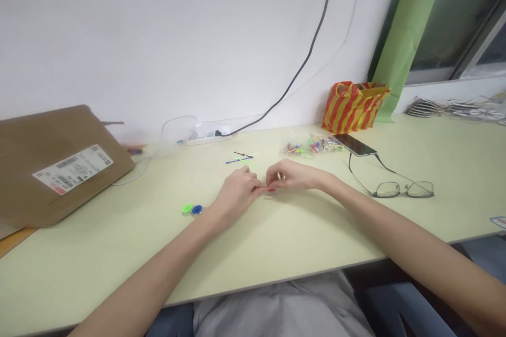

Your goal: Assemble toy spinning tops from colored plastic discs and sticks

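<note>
Left fingers (pixel 255 182) and right fingers (pixel 274 183) partly hide a small red piece (pixel 271 190).

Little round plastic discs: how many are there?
2 visible: a bright green disc and, just right, a blue disc, both left of the left hand. The partly hidden red piece may be another.

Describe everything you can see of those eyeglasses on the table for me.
The eyeglasses have a thin, dark grey frame that looks like metal or plastic, I can't tell which, with two clear lenses joined by a narrow bridge. Both temples are unfolded. They rest on the pale green table, lenses toward the person's side and temples pointing away toward the phone. The temple tips end right by it; whether they touch is unclear.
</note>
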Action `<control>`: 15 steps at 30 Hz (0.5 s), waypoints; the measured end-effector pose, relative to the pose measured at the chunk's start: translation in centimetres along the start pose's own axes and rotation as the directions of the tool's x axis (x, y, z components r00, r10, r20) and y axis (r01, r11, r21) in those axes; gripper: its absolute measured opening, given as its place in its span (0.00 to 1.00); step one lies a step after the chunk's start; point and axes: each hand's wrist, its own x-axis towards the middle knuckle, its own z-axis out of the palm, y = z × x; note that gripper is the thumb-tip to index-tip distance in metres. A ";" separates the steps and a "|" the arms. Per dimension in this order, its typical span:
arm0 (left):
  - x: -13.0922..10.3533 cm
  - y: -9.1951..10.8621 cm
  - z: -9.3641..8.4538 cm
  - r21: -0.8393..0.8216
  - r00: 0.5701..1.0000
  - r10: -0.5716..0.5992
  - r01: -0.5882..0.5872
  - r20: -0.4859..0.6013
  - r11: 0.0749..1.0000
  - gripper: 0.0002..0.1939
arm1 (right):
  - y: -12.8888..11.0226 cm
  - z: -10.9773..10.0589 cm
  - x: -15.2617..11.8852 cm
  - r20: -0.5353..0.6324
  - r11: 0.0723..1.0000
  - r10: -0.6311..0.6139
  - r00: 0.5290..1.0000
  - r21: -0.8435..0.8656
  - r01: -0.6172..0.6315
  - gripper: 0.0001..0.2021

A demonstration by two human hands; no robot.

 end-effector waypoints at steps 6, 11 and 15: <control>-0.5 -2.2 -3.5 -0.120 0.975 -0.041 0.068 0.218 0.990 0.14 | 0.8 -1.6 -0.9 0.051 0.989 0.114 0.992 -0.095 -0.109 0.03; -1.8 -4.3 -7.7 -0.177 0.867 -0.273 0.372 0.418 0.911 0.21 | 1.3 -2.2 -1.0 -0.005 0.965 0.203 0.979 -0.170 -0.201 0.03; -3.3 -4.4 -8.8 -0.127 0.787 -0.289 0.418 0.545 0.900 0.23 | 1.5 -2.5 -0.9 -0.055 0.938 0.234 0.971 -0.251 -0.240 0.03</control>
